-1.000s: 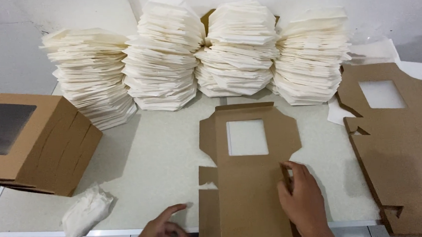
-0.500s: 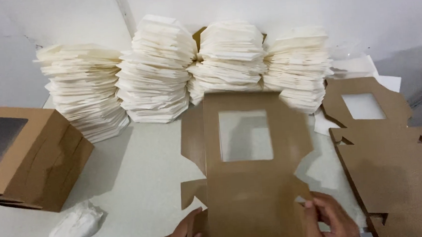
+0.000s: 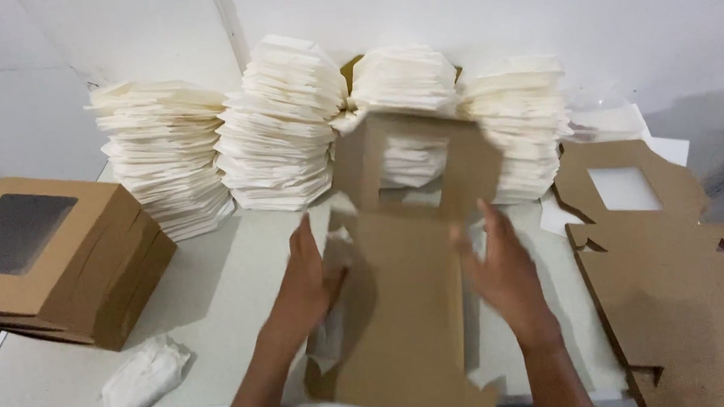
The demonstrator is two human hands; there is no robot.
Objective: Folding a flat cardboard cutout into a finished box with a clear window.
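Note:
A flat brown cardboard box blank (image 3: 402, 310) with a square window cut-out lies in the middle of the white table (image 3: 217, 304), its window end lifted off the surface and blurred. My left hand (image 3: 308, 282) presses on its left edge. My right hand (image 3: 504, 270) grips its right edge. Both hands hold the blank between them.
A stack of assembled brown window boxes (image 3: 55, 256) stands at the left. Several tall stacks of white die-cut sheets (image 3: 282, 133) line the back wall. More flat brown blanks (image 3: 677, 285) lie at the right. A crumpled white cloth (image 3: 142, 380) rests near the front left edge.
The blank slid toward me and its window end rose off the table. Both hands moved up from the front edge to the blank's two sides.

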